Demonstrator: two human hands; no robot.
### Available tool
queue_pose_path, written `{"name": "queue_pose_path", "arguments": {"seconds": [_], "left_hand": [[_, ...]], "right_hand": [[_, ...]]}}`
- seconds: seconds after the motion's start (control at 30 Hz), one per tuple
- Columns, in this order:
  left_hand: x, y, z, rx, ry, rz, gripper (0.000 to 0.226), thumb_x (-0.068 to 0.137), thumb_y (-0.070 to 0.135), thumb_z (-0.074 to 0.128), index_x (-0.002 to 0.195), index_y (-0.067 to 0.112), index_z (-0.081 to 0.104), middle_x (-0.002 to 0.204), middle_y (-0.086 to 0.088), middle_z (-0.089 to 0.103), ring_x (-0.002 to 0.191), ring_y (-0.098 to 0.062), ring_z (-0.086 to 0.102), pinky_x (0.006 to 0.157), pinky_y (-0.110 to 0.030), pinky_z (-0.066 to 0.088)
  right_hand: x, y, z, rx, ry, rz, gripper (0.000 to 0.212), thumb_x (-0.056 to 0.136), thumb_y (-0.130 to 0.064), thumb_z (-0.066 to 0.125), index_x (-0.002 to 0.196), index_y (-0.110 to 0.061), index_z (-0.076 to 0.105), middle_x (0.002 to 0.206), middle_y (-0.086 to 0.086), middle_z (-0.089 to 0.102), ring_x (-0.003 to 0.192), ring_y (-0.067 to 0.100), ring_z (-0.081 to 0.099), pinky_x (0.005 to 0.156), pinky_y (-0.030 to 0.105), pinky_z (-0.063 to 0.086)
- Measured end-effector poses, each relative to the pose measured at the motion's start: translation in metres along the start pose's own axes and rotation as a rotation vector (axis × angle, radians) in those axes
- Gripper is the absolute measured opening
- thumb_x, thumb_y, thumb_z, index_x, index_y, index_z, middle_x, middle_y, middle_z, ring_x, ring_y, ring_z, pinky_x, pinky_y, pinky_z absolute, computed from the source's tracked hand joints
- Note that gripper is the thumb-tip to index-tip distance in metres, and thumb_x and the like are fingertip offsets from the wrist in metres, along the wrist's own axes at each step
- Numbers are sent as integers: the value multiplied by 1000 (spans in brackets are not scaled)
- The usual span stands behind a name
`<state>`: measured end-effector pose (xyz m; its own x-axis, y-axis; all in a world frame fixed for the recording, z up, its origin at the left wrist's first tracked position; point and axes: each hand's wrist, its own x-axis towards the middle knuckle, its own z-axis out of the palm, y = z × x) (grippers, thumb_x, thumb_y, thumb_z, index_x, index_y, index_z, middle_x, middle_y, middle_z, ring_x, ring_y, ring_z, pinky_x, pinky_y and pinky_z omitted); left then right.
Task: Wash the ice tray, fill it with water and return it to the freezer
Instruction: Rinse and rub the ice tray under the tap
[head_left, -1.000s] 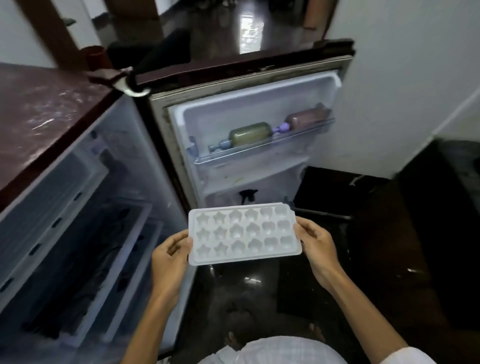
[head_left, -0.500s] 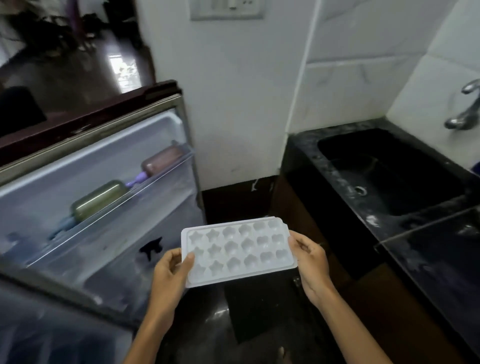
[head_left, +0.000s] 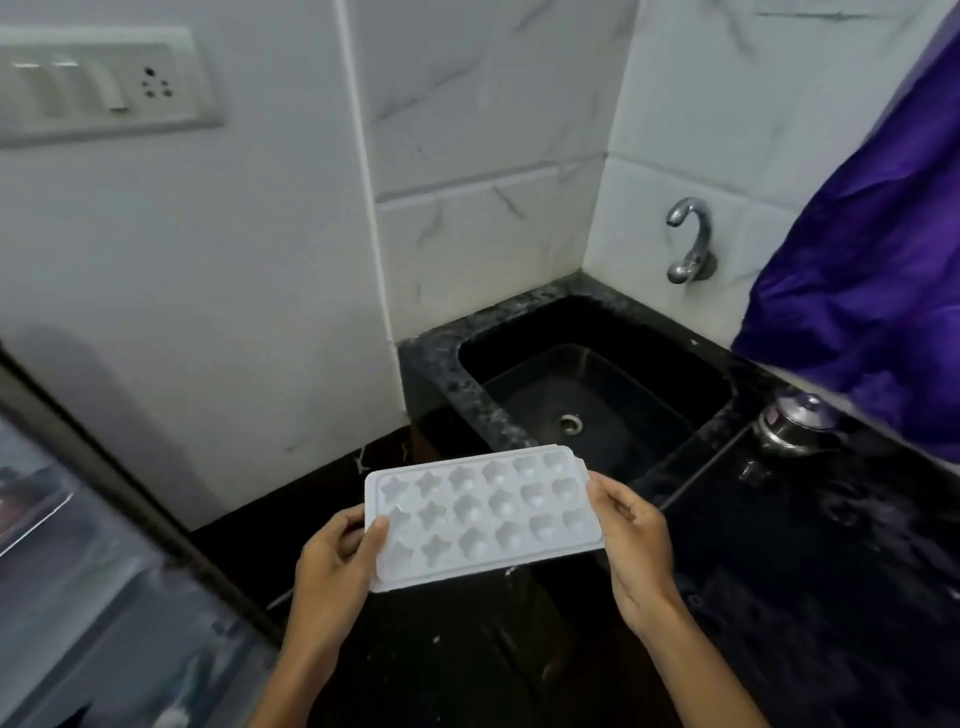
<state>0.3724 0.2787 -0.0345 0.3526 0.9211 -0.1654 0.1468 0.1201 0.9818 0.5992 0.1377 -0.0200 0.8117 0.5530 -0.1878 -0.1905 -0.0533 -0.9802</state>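
Both hands, left hand (head_left: 332, 564) and right hand (head_left: 631, 538), fingers pinching the ice tray (head_left: 480, 514) level by its ends, carry it toward the sink (head_left: 592, 395) at one o'clock for washing.

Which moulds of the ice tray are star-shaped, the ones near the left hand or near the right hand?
Those at the left hand end of the ice tray are pointed stars. Those toward the right hand look rounded.

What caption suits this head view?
Left hand and right hand hold an ice tray by its ends near a black sink.
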Motion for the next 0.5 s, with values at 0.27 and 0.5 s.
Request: {"name": "queue_pose_path", "arguments": {"seconds": [0.27,0.5], "left_hand": [[101,27,75,46,-152,-16,19,96,24,61,112,18,69,98,0,78,90,-19,75,80,-41,60],[236,40,141,73,-204,10,15,99,21,57,105,18,71,89,-1,78,85,-21,75,76,-39,59]], "right_hand": [[96,-10,-15,-5,175,-15,18,94,-28,63,109,-23,72,99,-9,75,96,4,70,83,23,53],[208,-20,-6,-138,327,-65,16,95,-34,59,103,-29,72,94,-11,75,89,4,70,79,25,55]]}}
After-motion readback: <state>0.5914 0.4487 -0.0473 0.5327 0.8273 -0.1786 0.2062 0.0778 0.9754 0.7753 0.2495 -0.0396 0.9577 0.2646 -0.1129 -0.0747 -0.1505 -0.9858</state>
